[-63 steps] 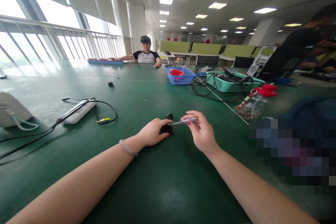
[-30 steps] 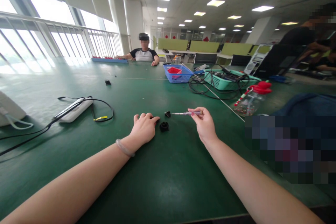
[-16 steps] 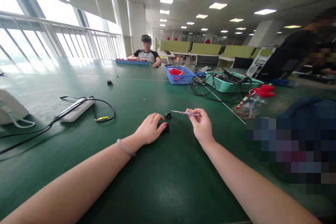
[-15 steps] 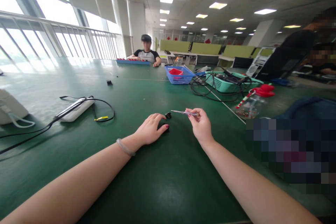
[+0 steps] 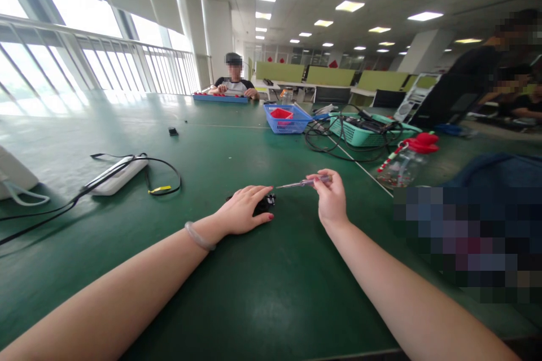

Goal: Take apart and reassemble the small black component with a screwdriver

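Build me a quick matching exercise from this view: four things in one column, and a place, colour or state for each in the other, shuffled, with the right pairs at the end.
Things:
1. Screwdriver
2. Nearer black parts
3. Bottle
4. Blue basket

Places, colours, states:
A. Topped with a red lid
B. Partly hidden by the left hand
C. Has a red container inside
D. Gripped in the right hand, tip pointing toward the left hand

Right pairs: 1-D, 2-B, 3-A, 4-C
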Demonstrator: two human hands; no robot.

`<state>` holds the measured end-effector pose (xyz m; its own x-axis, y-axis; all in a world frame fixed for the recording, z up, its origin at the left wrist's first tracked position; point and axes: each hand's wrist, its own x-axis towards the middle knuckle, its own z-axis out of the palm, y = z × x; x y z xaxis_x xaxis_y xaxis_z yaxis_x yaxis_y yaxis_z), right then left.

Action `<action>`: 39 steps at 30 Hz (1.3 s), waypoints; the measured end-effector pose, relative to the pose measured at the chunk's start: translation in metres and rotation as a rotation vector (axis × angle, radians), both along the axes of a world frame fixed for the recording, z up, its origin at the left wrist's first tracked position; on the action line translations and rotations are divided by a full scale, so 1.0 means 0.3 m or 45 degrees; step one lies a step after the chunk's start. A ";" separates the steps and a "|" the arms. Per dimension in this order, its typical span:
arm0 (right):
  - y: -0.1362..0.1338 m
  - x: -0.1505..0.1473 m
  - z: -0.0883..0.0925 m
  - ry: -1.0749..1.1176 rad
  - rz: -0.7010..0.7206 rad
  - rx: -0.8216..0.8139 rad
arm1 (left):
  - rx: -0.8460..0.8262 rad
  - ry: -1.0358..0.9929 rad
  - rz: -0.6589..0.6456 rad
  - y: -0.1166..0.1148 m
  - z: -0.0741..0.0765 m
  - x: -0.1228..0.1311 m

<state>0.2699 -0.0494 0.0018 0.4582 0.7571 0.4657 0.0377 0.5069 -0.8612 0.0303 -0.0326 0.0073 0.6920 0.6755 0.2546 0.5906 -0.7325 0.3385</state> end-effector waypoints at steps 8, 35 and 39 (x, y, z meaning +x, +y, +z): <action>0.042 0.048 -0.026 0.144 -0.083 -0.060 | -0.008 -0.049 -0.213 -0.032 0.031 0.007; 0.033 0.033 -0.017 0.175 -0.053 -0.130 | -0.058 0.054 0.061 -0.081 -0.004 -0.398; 0.032 0.027 -0.016 0.163 -0.041 -0.178 | -0.054 0.096 0.174 -0.049 -0.004 -0.545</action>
